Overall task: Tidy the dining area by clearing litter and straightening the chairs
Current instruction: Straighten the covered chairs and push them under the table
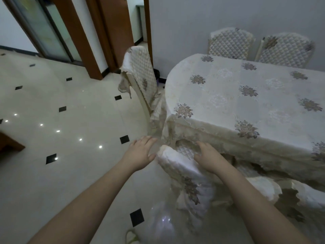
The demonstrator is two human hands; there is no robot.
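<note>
Glossy tiled floor [70, 155], cloth-draped dining table [246, 103], quilted chairs [139, 76] standing around it
</note>
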